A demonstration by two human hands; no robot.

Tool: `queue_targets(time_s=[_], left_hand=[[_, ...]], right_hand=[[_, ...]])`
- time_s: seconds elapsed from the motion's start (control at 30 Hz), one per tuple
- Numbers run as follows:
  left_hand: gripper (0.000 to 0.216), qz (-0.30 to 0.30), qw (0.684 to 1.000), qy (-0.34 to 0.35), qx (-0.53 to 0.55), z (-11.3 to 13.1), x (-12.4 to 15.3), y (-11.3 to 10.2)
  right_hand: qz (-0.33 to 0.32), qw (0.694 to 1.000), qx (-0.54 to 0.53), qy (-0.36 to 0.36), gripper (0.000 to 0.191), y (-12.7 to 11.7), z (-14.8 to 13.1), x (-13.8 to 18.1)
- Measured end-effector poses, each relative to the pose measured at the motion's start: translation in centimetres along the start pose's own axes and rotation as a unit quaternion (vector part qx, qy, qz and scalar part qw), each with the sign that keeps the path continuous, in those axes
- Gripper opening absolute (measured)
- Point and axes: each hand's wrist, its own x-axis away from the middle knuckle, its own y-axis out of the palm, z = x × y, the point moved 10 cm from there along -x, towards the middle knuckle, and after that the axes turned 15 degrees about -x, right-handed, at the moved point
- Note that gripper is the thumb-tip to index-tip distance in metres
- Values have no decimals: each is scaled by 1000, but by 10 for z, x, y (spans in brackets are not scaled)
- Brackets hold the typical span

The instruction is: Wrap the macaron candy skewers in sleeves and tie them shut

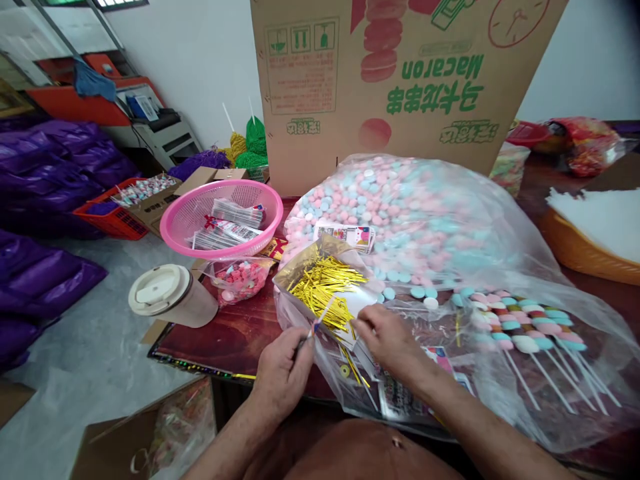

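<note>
My left hand (284, 367) is closed around a slim printed wrapper (313, 328), whose pale narrow end points up and right. Most of that wrapper is hidden by the fingers. At the right edge of an open box of gold twist ties (325, 283), my right hand (389, 341) has its fingertips pressed together; what they pinch, if anything, cannot be made out. A few loose gold ties (356, 368) lie below the box, between both hands. Behind it, a large clear bag of pink, blue and white round candies (345, 193) carries a stack of printed wrappers (345, 235).
Candy skewers on white sticks (530, 323) lie on plastic at the right. To the left stand a pink basket of wrappers (173, 227), a lidded cup (195, 307) and a bag of red-pink pieces (243, 280). A tall carton (320, 143) blocks the back.
</note>
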Motion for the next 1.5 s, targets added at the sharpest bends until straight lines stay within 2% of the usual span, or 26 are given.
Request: queue_targets(time_s=[0.07, 0.13, 0.23, 0.33, 0.43, 0.53, 0.6, 0.7, 0.77, 0.83, 0.93, 1.0, 1.1, 1.2, 1.27, 1.37, 1.5], left_hand=[[22, -23, 975, -151, 164, -25, 0, 11], [23, -46, 927, -238, 286, -32, 2, 28], [19, -52, 878, -275, 389, -29, 0, 40], [17, -54, 859, -280, 425, -24, -4, 46], [18, -71, 850, -284, 438, -16, -7, 54], [22, -78, 845, -290, 443, -6, -9, 62], [25, -89, 843, -295, 440, 2, -12, 68], [24, -110, 831, -278, 469, 18, -20, 79], [21, -108, 823, -259, 494, 27, -26, 79], [20, -76, 829, -256, 492, 24, -30, 71], [19, -6, 850, -262, 457, 8, -30, 48], [18, 17, 858, -270, 436, -5, -24, 37], [17, 21, 860, -284, 423, -18, -13, 34], [16, 16, 861, -284, 422, -24, -4, 37], [17, 21, 860, -292, 417, -27, 0, 35], [19, 20, 858, -296, 419, -29, 2, 34], [21, -26, 855, -280, 436, -15, -5, 45]], right_hand=[[-12, 990, 139, -8, 18, 20, 0, -7], [-28, 981, 192, 2, 18, 33, 4, -10], [-29, 982, 189, 1, 22, 29, 4, -13], [-28, 984, 177, -11, 18, 6, 3, -14], [-10, 998, 63, 0, 14, -20, 11, -11], [-4, 996, -87, 2, 13, -28, 20, -3], [-19, 980, -197, 8, 23, -22, 23, 5], [-52, 924, -377, 36, 29, -10, 25, 18], [-45, 914, -401, 41, 24, -12, 29, 24], [12, 942, -334, 28, 21, -27, 38, 27], [88, 989, -116, -5, 20, -50, 44, 31], [72, 997, -4, -36, 20, -43, 34, 29], [9, 991, 94, -92, 22, -12, 4, 17], [-30, 982, 137, -124, 22, 18, -22, 1], [-42, 982, 137, -126, 20, 25, -28, -8], [-42, 983, 129, -121, 21, 16, -26, -17], [-24, 989, 95, -107, 22, -11, -16, -23]])
